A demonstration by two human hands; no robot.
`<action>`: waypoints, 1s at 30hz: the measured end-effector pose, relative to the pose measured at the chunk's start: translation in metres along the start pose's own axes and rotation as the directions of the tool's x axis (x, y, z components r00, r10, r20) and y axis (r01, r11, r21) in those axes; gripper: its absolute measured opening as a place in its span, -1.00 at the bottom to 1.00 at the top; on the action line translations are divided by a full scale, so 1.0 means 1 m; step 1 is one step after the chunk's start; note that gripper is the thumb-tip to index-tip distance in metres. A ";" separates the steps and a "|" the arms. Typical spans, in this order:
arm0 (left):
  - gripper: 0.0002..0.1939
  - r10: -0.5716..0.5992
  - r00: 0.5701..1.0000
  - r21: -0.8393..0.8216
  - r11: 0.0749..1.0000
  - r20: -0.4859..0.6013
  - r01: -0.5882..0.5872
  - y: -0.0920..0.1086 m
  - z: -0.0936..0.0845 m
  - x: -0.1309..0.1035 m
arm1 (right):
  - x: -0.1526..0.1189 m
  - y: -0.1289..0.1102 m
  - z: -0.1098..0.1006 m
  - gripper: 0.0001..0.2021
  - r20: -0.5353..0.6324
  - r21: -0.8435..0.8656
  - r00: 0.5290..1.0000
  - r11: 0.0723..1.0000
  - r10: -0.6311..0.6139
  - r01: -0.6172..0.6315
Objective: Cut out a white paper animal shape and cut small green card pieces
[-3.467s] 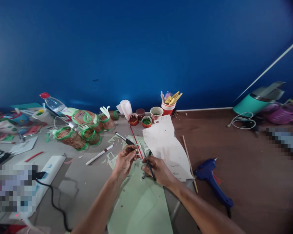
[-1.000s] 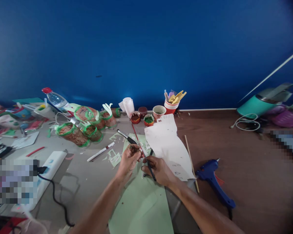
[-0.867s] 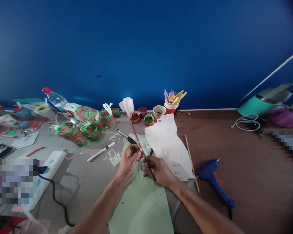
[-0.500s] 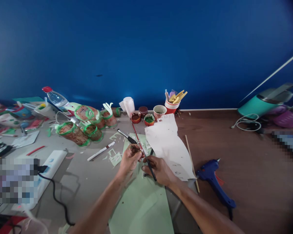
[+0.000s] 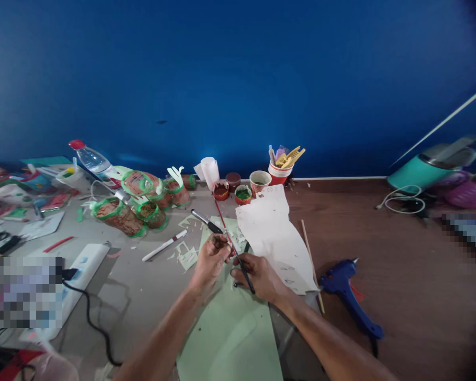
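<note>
My right hand (image 5: 257,275) is closed round a thin paintbrush (image 5: 224,222) with a red shaft and a black lower end, slanting up and left. Close beside it, my left hand (image 5: 212,259) has its fingers pinched together next to the shaft. What they hold is too small and covered to make out. Both hands are over a pale green sheet (image 5: 230,333). Just beyond the left fingers lies a black and silver tool (image 5: 206,221), partly hidden. White paper (image 5: 275,238) with small drawn shapes lies right of the hands.
Paint pots, one green (image 5: 243,194) and one red-rimmed (image 5: 221,191), stand behind the hands. Brown, green-rimmed containers (image 5: 119,217) and a white marker (image 5: 164,245) are to the left. A blue glue gun (image 5: 351,296) and a wooden stick (image 5: 307,248) lie to the right.
</note>
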State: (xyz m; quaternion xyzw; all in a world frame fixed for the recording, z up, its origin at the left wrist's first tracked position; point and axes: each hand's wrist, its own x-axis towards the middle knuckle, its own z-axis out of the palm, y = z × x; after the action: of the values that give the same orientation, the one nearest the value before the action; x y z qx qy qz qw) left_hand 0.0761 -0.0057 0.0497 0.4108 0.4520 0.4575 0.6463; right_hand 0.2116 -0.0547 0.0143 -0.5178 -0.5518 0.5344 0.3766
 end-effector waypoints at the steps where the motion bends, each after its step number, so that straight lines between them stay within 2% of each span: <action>1: -0.76 0.001 1.000 0.000 1.000 0.000 -0.001 0.000 0.000 0.000 | 0.000 0.000 0.000 -0.78 0.000 -0.003 1.000 1.000 0.000 0.000; 30: -0.71 0.076 0.996 0.076 0.994 -0.038 -0.073 -0.009 -0.010 0.005 | 0.000 -0.001 -0.001 -0.78 0.004 -0.028 1.000 1.000 0.011 -0.011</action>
State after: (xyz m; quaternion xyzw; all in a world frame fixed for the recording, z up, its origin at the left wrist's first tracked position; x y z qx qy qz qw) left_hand 0.0693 -0.0015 0.0380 0.4416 0.4662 0.4723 0.6037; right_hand 0.2121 -0.0547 0.0159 -0.5249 -0.5573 0.5296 0.3653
